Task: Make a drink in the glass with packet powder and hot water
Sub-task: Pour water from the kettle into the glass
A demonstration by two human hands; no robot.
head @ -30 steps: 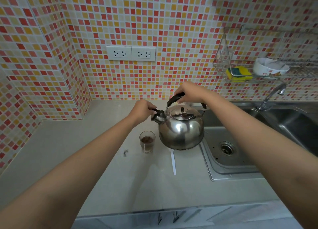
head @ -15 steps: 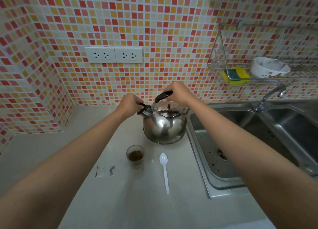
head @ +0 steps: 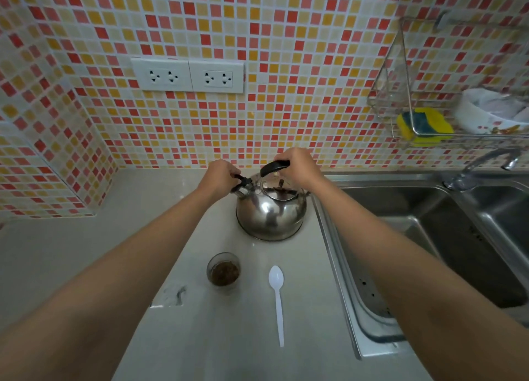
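Observation:
A steel kettle (head: 270, 214) stands on the pale counter (head: 86, 254) beside the sink. My right hand (head: 299, 164) is closed on its black handle (head: 274, 167). My left hand (head: 219, 176) pinches the black cap on the spout (head: 243, 184). In front of the kettle a small glass (head: 223, 269) holds brown powder at the bottom. A white plastic spoon (head: 277, 300) lies to the right of the glass. An empty torn packet (head: 171, 294) lies to its left, partly under my left forearm.
A steel double sink (head: 446, 237) with a tap (head: 483, 166) fills the right side. Above it a wire rack (head: 400, 100) holds a yellow sponge (head: 425, 126) and a white bowl (head: 486, 111). Two wall sockets (head: 187, 75) sit on the tiled wall.
The kettle went from hanging above the counter next to the glass to standing on the counter farther back. Both hands kept their hold. The spoon and packet came into full view.

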